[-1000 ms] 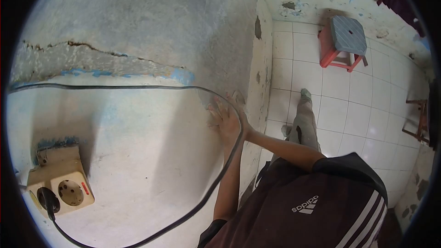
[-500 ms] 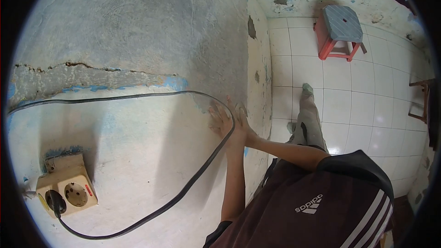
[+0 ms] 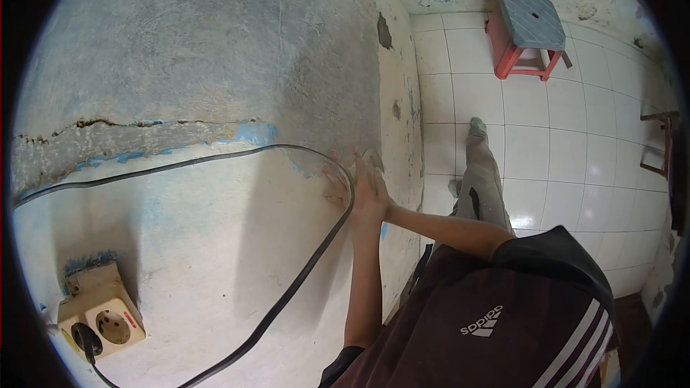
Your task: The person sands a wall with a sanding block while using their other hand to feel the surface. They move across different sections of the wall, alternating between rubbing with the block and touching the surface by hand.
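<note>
Both my hands are together at the wall [image 3: 187,237], close to its corner edge. My left hand [image 3: 366,201] lies against the wall with its fingers apart. Close against its right side is my right hand [image 3: 379,187], its fingers partly covered by the left. A small rounded greyish piece [image 3: 371,158] shows at the right fingertips; its kind is not clear. A black power cable [image 3: 291,287] loops in front of the left fingers and runs off toward the left edge.
A cream double socket [image 3: 108,322] with a black plug [image 3: 86,341] juts from the wall at lower left. Rough grey plaster [image 3: 194,43] and a crack [image 3: 93,123] lie above. A red and grey stool [image 3: 530,25] stands on the white tiled floor [image 3: 478,93].
The view has shifted slightly, so the socket and stool sit a little differently. The cable loop has moved left and a bit lower across my left hand. Both hands stay against the wall.
</note>
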Demonstrator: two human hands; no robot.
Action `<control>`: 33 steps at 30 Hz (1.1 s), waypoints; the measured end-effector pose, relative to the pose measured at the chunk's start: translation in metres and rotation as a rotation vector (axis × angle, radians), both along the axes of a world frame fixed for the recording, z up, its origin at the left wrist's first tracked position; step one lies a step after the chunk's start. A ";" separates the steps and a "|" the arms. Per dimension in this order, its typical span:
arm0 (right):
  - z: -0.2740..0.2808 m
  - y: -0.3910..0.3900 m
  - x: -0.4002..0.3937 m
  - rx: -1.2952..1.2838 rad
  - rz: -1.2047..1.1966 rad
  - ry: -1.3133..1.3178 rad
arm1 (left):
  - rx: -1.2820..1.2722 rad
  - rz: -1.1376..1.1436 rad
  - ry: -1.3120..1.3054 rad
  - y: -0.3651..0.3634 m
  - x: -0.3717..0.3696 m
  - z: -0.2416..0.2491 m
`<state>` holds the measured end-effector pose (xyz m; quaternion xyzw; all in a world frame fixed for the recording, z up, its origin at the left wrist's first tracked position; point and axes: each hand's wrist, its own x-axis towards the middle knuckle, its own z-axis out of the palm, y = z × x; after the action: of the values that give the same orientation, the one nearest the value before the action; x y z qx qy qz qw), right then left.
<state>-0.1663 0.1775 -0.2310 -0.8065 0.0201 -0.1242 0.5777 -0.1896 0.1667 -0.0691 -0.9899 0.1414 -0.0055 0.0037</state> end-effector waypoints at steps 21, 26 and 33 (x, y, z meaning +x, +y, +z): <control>0.016 -0.073 0.069 0.400 -0.010 0.305 | 0.031 -0.003 -0.108 -0.030 0.020 -0.014; -0.002 -0.046 0.060 0.446 -0.105 0.196 | 0.169 0.041 -0.056 -0.042 0.033 -0.025; -0.016 -0.066 0.064 0.361 -0.061 0.035 | 0.151 0.095 0.021 -0.063 0.055 -0.032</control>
<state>-0.1027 0.1112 -0.2466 -0.6908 0.0767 -0.1219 0.7086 -0.1346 0.1042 -0.1010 -0.9924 0.0941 0.0157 0.0773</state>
